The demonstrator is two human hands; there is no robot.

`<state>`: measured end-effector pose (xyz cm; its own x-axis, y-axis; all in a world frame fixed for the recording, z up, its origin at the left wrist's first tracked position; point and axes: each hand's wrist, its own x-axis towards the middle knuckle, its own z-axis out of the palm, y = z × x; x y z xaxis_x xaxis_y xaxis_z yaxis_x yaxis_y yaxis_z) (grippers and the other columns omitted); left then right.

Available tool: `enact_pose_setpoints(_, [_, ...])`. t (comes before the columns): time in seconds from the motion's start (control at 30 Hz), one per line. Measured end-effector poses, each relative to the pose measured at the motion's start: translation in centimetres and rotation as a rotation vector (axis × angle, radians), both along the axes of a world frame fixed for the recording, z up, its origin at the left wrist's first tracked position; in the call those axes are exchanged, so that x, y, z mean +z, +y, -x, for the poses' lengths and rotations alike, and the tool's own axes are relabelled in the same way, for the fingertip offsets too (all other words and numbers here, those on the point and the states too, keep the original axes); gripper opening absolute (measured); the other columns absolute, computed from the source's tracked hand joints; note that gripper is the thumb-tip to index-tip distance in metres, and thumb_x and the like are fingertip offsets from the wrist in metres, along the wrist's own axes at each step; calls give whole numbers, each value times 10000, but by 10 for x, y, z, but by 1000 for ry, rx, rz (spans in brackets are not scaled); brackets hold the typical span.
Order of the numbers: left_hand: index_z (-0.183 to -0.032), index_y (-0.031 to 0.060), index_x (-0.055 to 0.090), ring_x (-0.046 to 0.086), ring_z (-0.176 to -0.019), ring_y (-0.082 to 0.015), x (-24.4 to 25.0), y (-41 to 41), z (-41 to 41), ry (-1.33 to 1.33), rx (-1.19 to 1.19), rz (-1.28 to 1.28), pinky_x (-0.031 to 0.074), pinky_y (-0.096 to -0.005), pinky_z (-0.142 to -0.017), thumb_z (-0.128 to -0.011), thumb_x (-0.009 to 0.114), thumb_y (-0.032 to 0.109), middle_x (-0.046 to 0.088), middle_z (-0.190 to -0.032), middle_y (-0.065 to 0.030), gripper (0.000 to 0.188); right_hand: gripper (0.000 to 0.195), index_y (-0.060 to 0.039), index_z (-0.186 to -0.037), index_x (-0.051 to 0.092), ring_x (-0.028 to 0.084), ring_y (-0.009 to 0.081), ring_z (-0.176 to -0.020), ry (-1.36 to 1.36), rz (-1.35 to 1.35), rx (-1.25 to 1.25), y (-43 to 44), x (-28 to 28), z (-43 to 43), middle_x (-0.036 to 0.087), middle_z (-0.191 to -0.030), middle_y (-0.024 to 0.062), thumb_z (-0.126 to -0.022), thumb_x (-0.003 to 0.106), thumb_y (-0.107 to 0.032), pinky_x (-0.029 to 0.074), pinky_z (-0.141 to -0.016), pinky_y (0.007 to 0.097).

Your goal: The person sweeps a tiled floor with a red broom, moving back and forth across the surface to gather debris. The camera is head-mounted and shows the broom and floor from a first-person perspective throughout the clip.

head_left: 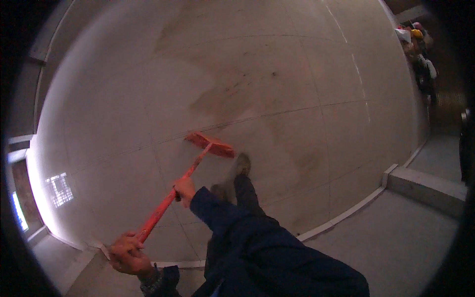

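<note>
A red long-handled broom (156,216) slants across the view in front of me. Its wide red head (209,144) rests on the tiled floor (237,122), close to my shoe (243,164). Around the upper end of the handle my left hand (130,254) is closed. Farther down, about midway along the shaft, my right hand (184,191) grips it too, with the dark blue sleeve crossing my body. Whether the underside of the head has bristles or a flat blade cannot be seen.
Darker, dirty-looking patches (237,89) and small dark specks (274,74) mark the floor. Pale skirting (341,219) runs along the wall at lower right, where a pillar base (426,185) juts out. Mixed items (417,48) are piled at far right. Window light reflects (60,190) at left.
</note>
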<state>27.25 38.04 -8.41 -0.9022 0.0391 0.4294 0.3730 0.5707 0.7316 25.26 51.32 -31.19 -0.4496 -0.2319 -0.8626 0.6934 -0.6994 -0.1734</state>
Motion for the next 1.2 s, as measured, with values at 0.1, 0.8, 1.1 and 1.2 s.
enact_pose_setpoints(0.1, [-671, 86, 403, 476, -454, -139, 7, 64, 11, -37, -65, -92, 542, -423, -631, -1074, 358, 223, 452, -515, -45, 429, 173, -68, -744, 537, 515, 214, -455, -62, -59, -30, 50, 7, 4, 544, -612, 86, -838, 623, -185, 342, -389, 372])
enact_pose_setpoints(0.8, [-579, 96, 443, 642, -550, -217, -25, 201, 12, -305, -158, -322, 532, -495, -761, -1081, 338, 396, 569, -575, -65, 595, 133, -33, -717, 553, 530, 186, -546, -112, -409, -386, 224, -49, 5, 524, -639, 59, -830, 616, -63, 389, -478, 352])
enact_pose_setpoints(1.1, [-1033, -15, 672, 679, -1024, -279, -123, 239, -7, -749, -299, -378, 513, -375, -933, -1072, 417, 202, 714, -1042, -154, 337, 145, -37, -748, 551, 535, 223, -545, -53, -639, -372, 371, -105, -1, 542, -645, 61, -869, 579, -112, 447, -502, 383])
enact_pose_setpoints(1.2, [-1024, -24, 682, 671, -1057, -282, -114, 237, -17, -764, -246, -351, 510, -376, -941, -1067, 422, 180, 709, -1084, -160, 333, 144, -32, -735, 572, 554, 232, -542, 100, -709, -388, 368, -108, -14, 563, -633, 73, -854, 596, -109, 460, -514, 383])
